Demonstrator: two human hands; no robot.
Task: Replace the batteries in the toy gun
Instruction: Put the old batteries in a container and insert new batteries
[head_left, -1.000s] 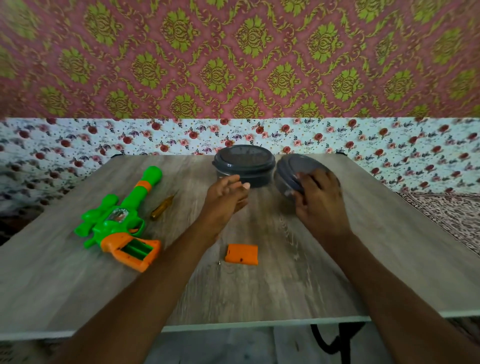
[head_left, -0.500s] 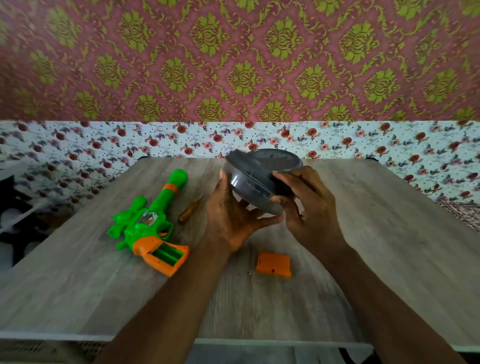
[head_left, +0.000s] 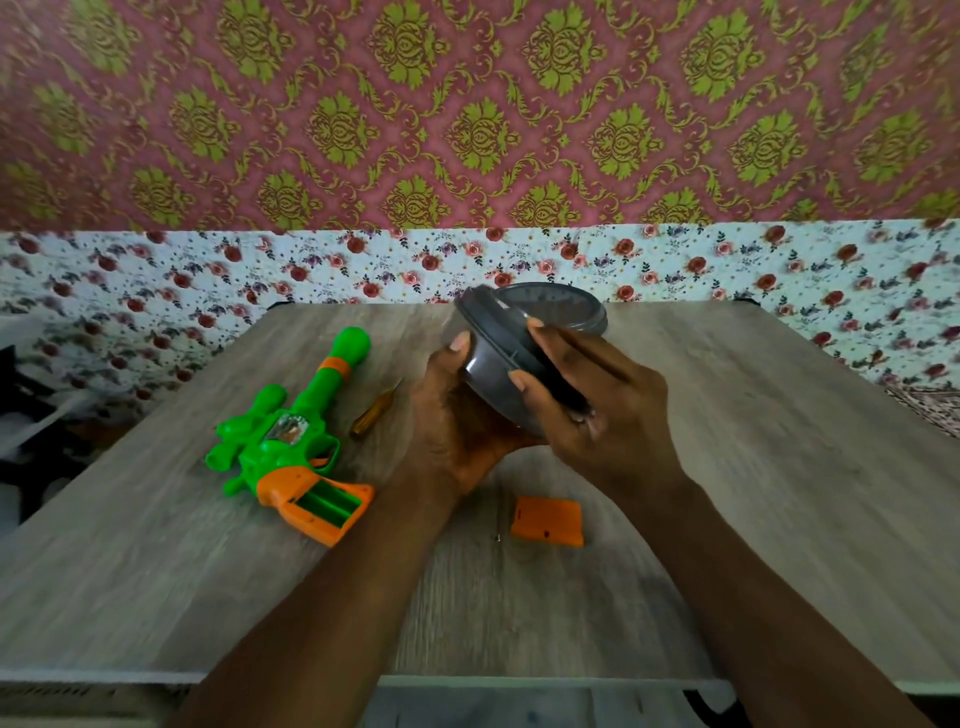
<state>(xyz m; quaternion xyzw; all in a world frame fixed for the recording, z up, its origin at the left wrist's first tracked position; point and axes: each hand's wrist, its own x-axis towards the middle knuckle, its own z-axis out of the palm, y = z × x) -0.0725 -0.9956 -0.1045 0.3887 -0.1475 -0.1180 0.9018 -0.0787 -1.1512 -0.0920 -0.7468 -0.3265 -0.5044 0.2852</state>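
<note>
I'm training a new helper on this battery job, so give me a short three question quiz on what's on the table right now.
1. True or false: the toy gun lies with its battery compartment open.
2. Which lies nearest the gun's barrel? A) orange battery cover B) screwdriver C) second grey container
3. What do the left hand and right hand hold between them?

Key: 1 true. 2 B. 3 a lidded grey container, tilted, lifted off the table.
</note>
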